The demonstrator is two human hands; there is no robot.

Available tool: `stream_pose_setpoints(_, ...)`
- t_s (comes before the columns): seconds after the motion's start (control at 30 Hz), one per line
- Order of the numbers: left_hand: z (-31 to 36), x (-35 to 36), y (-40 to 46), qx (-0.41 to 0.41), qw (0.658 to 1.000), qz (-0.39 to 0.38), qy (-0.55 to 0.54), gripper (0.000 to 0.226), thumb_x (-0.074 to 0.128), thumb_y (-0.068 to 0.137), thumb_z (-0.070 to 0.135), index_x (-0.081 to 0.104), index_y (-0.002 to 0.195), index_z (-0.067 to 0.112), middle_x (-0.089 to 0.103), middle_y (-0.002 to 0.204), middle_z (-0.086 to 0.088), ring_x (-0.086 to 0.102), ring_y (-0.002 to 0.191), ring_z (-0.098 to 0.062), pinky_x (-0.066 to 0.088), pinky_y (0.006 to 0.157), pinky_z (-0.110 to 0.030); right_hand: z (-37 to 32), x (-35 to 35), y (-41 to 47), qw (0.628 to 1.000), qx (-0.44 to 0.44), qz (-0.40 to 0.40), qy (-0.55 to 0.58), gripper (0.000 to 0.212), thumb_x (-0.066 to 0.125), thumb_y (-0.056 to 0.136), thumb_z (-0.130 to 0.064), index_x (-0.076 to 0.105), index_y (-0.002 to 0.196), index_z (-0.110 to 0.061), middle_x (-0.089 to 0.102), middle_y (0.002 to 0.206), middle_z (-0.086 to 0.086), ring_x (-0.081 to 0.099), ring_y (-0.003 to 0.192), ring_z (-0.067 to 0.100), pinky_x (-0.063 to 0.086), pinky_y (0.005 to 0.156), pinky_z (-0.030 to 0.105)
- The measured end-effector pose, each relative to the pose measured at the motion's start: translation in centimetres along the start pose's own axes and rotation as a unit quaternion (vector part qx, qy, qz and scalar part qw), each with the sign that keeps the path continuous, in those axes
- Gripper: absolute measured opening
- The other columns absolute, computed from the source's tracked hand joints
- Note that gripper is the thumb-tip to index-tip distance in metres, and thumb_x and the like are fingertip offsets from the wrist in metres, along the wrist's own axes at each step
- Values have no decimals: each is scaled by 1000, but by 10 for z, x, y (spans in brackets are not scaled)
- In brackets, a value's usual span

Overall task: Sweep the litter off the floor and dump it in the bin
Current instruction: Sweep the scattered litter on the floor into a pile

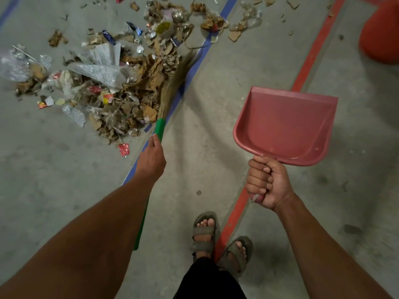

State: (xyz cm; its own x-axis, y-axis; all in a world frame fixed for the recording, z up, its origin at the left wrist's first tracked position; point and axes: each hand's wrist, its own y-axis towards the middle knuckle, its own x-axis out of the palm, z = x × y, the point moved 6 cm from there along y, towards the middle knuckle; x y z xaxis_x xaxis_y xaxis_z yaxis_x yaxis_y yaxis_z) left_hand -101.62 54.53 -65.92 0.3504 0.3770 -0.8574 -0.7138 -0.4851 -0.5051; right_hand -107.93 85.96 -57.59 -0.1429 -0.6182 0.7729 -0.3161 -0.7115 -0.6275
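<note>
A heap of litter [121, 83], cardboard scraps, plastic film and wrappers, lies on the concrete floor at the upper left. A grass broom [174, 83] with a green handle slants up into the heap's right edge, its bristles blurred. My left hand [152, 158] grips the green handle just below the bristles. My right hand [266, 182] grips the handle of a pink dustpan [285, 128], held in the air to the right with nothing in it. An orange-red bin [380, 33] shows partly at the top right corner.
A blue floor line [194, 67] runs diagonally under the broom, and a red line [313, 52] runs parallel to its right. More loose scraps [213, 20] lie scattered at the top. My sandalled feet [205, 231] stand at the bottom centre on the red line.
</note>
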Motion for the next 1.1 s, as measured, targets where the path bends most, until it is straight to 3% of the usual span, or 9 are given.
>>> stream_pose_setpoints(0.17,15,-12,5,-7,999,3,-39,58,44,103,5,23,157,6,49,147,-23,63,113,-42,56,94,-57,-10,8,-1,1000,-5,7,-4,44,39,99,-25,37,55,-24,16,40,-11,9,33,7,18,33,21)
stream_pose_setpoints(0.3,61,-24,-8,21,996,24,-80,62,38,108,11,10,164,9,31,164,-18,60,120,-38,52,100,-53,-22,11,-3,1000,-13,6,-6,44,40,99,-25,37,55,-24,23,37,-11,9,32,7,19,33,21)
stream_pose_setpoints(0.43,126,-25,-12,80,990,29,-111,67,36,108,14,1,165,17,19,171,-11,67,103,-34,59,91,-54,-39,7,-3,1000,-11,-21,11,43,38,99,-24,37,56,-23,19,39,-10,12,32,7,24,32,21)
stream_pose_setpoints(0.6,224,-10,4,179,981,18,-65,73,40,102,13,5,166,16,12,173,-9,65,104,-48,55,88,-54,-76,-8,-4,999,-23,-40,29,43,37,99,-24,39,56,-23,18,40,-10,13,32,8,22,33,22)
stream_pose_setpoints(0.77,315,-2,43,229,971,-56,31,74,41,99,6,10,166,18,18,170,-9,61,114,-47,55,93,-56,-130,-31,-13,999,-30,-18,40,44,38,101,-24,38,56,-23,18,40,-10,13,32,7,23,32,21)
stream_pose_setpoints(0.93,355,-7,107,150,986,-74,20,53,44,99,10,36,151,11,51,140,-17,61,116,-44,54,96,-53,-195,-60,-21,999,-33,8,15,45,38,100,-23,36,56,-24,14,41,-10,10,32,6,17,32,20)
stream_pose_setpoints(1.1,378,-17,140,10,997,-33,-71,67,45,100,8,19,161,9,46,147,-17,58,120,-44,53,99,-55,-250,-87,-24,999,-29,23,24,45,37,100,-23,36,55,-24,14,41,-10,10,32,6,15,34,21)
